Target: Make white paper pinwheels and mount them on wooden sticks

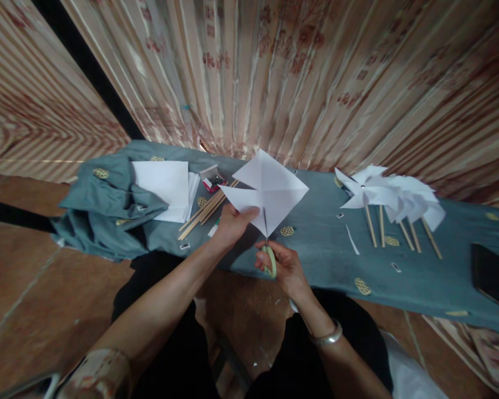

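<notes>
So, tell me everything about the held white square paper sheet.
The white square paper sheet, faintly creased, is held like a diamond above patterned teal cloth. A cut gapes at its left corner; green-handled scissors in the right hand meet a bottom-corner slit. The left hand grips its lower left.

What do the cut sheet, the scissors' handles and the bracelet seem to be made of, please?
The sheet is most likely paper, matte white, as it looks thin and is slit inward from two corners. The scissors' handles are probably smooth plastic, judging by their even pale green. The bracelet seems polished metal, given its silvery shine.
</notes>
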`<state>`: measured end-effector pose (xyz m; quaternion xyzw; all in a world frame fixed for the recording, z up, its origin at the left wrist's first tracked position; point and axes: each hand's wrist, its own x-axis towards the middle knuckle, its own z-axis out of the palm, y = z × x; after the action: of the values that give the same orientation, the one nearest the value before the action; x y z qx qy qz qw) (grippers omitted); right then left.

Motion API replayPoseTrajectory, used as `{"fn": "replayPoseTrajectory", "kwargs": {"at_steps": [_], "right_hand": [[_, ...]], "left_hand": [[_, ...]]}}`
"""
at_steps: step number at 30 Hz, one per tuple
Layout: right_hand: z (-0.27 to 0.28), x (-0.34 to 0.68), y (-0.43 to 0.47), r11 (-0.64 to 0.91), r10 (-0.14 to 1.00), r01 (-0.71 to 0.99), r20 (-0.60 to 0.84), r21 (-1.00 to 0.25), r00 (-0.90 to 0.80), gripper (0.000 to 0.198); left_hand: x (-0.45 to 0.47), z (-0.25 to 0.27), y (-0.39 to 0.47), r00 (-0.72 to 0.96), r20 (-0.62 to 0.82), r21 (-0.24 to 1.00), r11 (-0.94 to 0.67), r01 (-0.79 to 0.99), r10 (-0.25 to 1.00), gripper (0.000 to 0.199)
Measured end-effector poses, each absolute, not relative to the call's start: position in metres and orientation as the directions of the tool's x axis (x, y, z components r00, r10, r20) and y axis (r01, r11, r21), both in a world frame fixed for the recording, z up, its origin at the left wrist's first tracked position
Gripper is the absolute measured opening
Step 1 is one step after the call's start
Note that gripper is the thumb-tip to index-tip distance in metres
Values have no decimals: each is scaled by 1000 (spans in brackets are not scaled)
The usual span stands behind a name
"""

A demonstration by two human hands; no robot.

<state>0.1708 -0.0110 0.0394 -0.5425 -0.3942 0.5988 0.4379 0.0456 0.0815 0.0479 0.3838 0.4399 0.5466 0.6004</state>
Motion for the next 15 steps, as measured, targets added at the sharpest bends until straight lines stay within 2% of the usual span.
{"fn": "replayPoseTrajectory", "kwargs": {"at_steps": [10, 15], "right_hand": [[40, 175, -10, -286, 958, -56, -284, -957, -50, 43], [43, 176, -9, -286, 958, -91, -283, -954, -46, 44]], "left_hand": [[47, 46, 78, 19, -98, 947, 99, -307, 995, 23], [47, 49, 76, 64, -124, 944, 137, -300, 990, 25]]}}
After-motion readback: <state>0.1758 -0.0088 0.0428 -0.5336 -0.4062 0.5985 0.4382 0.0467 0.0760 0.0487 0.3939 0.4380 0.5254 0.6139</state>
